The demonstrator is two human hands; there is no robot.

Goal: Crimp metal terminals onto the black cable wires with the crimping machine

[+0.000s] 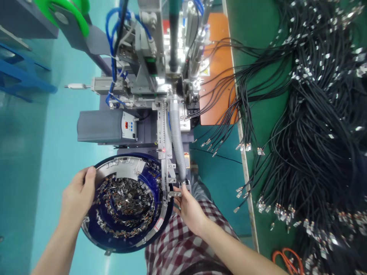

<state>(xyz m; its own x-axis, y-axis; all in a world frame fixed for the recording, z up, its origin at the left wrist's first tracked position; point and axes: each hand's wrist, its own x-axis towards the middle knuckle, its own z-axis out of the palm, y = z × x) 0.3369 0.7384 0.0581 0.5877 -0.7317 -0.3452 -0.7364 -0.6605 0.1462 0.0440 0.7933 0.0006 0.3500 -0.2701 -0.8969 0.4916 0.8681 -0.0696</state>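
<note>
Feeder bowl (114, 244) sits low and left of centre in your head view, in front of the machine (143, 49). Dark blue, round, with small metal terminals (129, 200) heaped in the middle and more strung along the spiral ledges. Red-and-white label (158, 224) on the inner wall, near side.

Your left grip (78, 194) is at the bowl's left rim, thumb toward the inside edge. Fingers mostly hidden, so can't tell if it's clamped on the rim. Your right grip (189, 210) is at the bowl's right edge, fingertips by the metal bracket (174, 194) and the lower end of the ribbed grey hose (177, 141). Contact there too small to read; can't tell if thumb and fingers are pinched on anything.

Straight metal track (164, 175) runs from the bowl's right side up toward the machine, hose just beside it. Grey control box (100, 126) is beyond the bowl, red digits lit. Blue air tubes (108, 23) loop down the machine's left side.

On your right, the green desk (258, 23) carries a big pile of black cables (323, 152), metal ends showing. Some cables reach over the orange plate (216, 103) to the machine. Orange loop handles (288, 260) lie at the desk's near end.
</note>
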